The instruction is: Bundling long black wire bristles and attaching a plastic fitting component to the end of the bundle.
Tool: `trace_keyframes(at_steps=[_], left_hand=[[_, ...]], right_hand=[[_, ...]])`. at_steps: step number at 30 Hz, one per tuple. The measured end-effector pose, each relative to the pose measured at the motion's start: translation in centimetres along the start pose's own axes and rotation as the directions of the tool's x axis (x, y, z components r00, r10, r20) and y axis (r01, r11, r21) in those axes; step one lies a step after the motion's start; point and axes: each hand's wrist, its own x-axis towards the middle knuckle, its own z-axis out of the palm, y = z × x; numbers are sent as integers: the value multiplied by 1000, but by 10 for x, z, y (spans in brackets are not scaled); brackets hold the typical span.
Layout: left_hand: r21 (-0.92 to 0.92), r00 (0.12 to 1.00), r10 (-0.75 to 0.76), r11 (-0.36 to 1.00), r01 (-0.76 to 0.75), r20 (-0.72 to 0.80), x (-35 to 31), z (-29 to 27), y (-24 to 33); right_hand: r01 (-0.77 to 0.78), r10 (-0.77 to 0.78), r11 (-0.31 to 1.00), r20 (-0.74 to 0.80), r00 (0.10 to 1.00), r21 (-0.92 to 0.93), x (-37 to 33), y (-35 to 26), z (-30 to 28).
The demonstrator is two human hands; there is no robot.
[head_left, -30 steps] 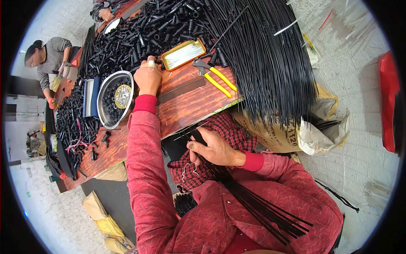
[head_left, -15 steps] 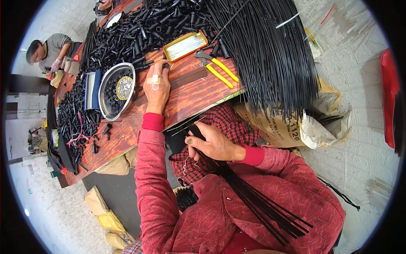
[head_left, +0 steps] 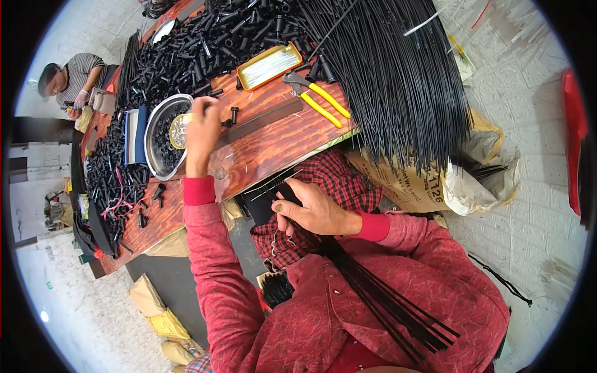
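My right hand (head_left: 311,208) is closed around a bundle of thin black rods (head_left: 373,292), whose long ends trail across my jacket. Fine silvery wire tips (head_left: 273,185) stick out past its fingers by the table edge. My left hand (head_left: 202,127) is over the right rim of an oval metal bowl (head_left: 152,146); its fingers are smeared by motion, so what they hold cannot be made out. Inside that bowl, a round yellow dish (head_left: 178,130) holds small shiny metal pieces among little black parts. A small black fitting (head_left: 234,115) stands on the table right of my left hand.
Heaps of black tubular fittings (head_left: 199,53) cover the far table. Yellow-handled cutters (head_left: 320,105) lie near an orange-rimmed tray of thin wires (head_left: 270,65) and a dark flat bar (head_left: 264,119). Long black rods (head_left: 398,81) overhang the right edge. Another person (head_left: 78,81) works at far left.
My left hand has moved left from the table near the wire tray to the bowl's rim, uncovering the small black fitting. My right hand keeps its hold on the rods.
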Motion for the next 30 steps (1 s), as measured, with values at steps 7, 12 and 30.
trace_keyframes(at_steps=[7,12,30], left_hand=[[530,948,315,811,-247,-41,-16,38,3],[432,952,298,869,-240,-72,-17,38,2],[-830,920,-197,397,391,339,-193,2,10]], right_hand=[[-3,3,1000,-19,1000,-6,-4,-5,-4],[21,-21,1000,-19,1000,11,-7,0,-3],[-16,14,993,15,1000,117,-12,2,1]])
